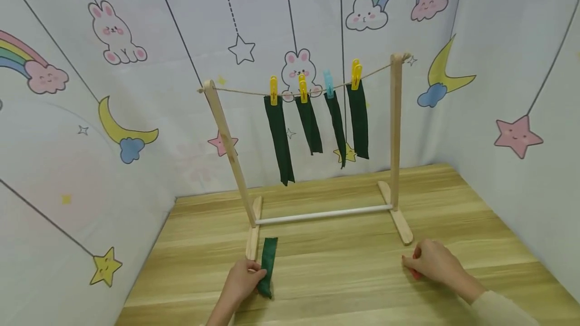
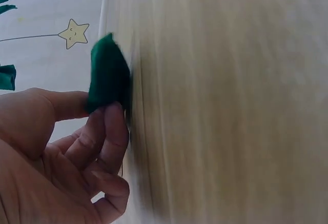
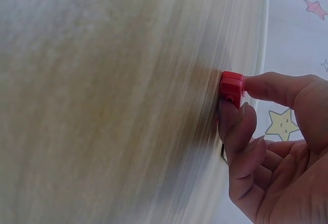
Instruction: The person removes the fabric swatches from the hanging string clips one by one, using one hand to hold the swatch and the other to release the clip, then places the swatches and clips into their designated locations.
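Note:
My left hand pinches a dark green cloth strip between thumb and fingers, low over the tabletop near the rack's left foot. In the left wrist view the strip's folded end stands up past the fingertips. On the other side, my right hand pinches a red plastic clothespin by its end, close to the wood; most of it is hidden by the fingers. Several similar strips, one of them the long left strip, hang from a twine line, held by yellow clothespins and a light blue clothespin.
The wooden rack has a leaning left post, an upright right post and a white crossbar low between them. Its right foot lies just beyond my right hand. A cartoon-printed backdrop surrounds the wood-grain table.

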### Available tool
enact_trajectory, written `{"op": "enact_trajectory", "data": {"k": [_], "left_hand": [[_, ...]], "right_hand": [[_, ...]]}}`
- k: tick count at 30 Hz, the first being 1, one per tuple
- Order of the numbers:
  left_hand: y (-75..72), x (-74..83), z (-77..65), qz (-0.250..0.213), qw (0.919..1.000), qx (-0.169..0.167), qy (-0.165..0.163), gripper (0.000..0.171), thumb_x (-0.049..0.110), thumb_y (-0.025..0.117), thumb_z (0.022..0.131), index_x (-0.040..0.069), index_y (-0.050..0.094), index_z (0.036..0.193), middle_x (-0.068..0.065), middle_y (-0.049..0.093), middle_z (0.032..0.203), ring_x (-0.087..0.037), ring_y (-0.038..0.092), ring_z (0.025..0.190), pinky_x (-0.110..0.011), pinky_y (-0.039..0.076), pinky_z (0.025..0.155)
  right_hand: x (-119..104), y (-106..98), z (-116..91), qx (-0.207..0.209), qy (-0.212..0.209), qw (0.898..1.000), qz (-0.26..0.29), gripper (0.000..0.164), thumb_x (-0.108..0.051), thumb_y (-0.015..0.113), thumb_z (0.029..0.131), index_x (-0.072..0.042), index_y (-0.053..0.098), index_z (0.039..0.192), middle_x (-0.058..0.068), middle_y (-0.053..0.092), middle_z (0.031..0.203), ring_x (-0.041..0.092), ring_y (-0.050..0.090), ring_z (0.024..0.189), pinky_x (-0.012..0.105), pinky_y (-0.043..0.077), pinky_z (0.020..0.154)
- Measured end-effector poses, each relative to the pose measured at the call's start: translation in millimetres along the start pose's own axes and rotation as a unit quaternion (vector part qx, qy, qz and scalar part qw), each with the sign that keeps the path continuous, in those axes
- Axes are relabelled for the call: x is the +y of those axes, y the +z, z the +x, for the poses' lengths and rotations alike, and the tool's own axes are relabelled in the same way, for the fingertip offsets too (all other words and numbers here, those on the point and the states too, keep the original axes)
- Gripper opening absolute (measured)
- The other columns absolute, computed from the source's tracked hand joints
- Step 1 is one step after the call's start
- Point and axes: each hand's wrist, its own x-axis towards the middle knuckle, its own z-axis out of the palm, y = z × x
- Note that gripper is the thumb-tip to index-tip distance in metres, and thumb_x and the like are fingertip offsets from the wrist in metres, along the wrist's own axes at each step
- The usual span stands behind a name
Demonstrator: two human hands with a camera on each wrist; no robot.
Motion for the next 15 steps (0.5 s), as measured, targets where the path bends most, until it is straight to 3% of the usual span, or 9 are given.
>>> {"op": "enact_trajectory", "data": {"k": [4, 7, 15], "left_hand": [[1.8, -0.1, 0.3, 0.053, 0.9977, 0.041, 0.015, 0.014, 0.014, 0.074, 0.089, 0.000, 0.072, 0.091, -0.016, 0.072, 0.098, -0.015, 0.065, 0.073, -0.032, 0.051, 0.058], [1.9, 1.1, -0.7, 0.082, 0.9946, 0.058, 0.025, 0.013, 0.013, 0.076, 0.087, 0.002, 0.070, 0.088, -0.008, 0.071, 0.084, -0.014, 0.061, 0.066, -0.032, 0.048, 0.055], [-1.2, 6.7, -7.5, 0.159, 0.9858, 0.052, 0.015, 0.022, 0.020, 0.078, 0.087, 0.009, 0.066, 0.071, 0.004, 0.057, 0.062, -0.011, 0.050, 0.052, -0.028, 0.041, 0.045]], "right_hand": [[-0.5, -1.4, 0.2, 0.000, 0.006, 1.000, -0.004, 0.044, -0.024, 0.073, 0.090, -0.019, 0.058, 0.049, -0.013, 0.049, 0.042, 0.002, 0.026, 0.041, 0.018, 0.018, 0.042], [-1.0, -2.2, -0.1, -0.004, 0.005, 1.000, 0.000, 0.041, -0.024, 0.073, 0.090, -0.018, 0.059, 0.051, -0.013, 0.051, 0.043, 0.002, 0.028, 0.041, 0.017, 0.019, 0.042], [-2.8, -2.7, -1.9, -0.011, -0.002, 1.000, 0.009, 0.041, -0.022, 0.074, 0.089, -0.017, 0.060, 0.051, -0.012, 0.051, 0.043, 0.000, 0.028, 0.040, 0.017, 0.020, 0.042]]}}
